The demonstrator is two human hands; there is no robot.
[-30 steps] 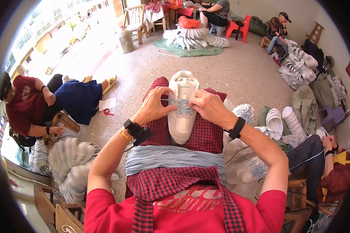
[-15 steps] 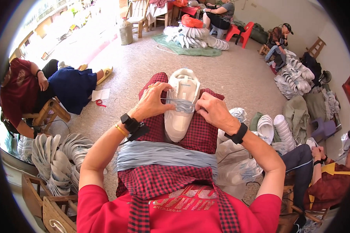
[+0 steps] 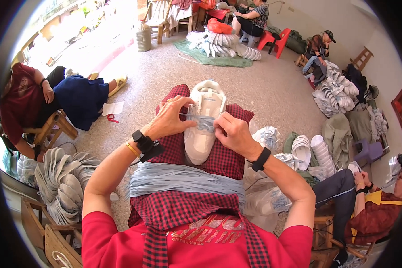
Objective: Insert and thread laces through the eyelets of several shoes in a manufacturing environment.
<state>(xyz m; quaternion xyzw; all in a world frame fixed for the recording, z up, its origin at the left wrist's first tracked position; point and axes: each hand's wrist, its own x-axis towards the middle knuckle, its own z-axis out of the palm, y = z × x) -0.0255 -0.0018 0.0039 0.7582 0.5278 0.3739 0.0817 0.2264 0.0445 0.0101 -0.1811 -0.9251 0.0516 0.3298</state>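
A white sneaker [image 3: 198, 149] lies on my checked apron, toe toward me, between my hands. Light blue shoelace [image 3: 205, 123] crosses its upper in several rows. My left hand [image 3: 172, 118] is at the shoe's left side, thumb and forefinger curved at its edge. A strand of the lace runs into the crook of this hand; the other fingers are partly hidden. On the right side, my right hand [image 3: 236, 134] has its fingers closed in a pinch on the lace beside the rows. A thick bundle of pale blue laces [image 3: 185, 179] lies across my lap.
Stacked grey-white shoe parts [image 3: 60, 187] stand at left by a wooden chair [image 3: 60, 243]. White shoes [image 3: 272, 198] in clear plastic are at my right. Co-workers sit left, right and at the back. A piled heap [image 3: 221, 44] rests on green cloth ahead.
The view has shifted slightly. My right hand has come a little closer over the shoe's right edge; my left hand keeps its place beside the shoe.
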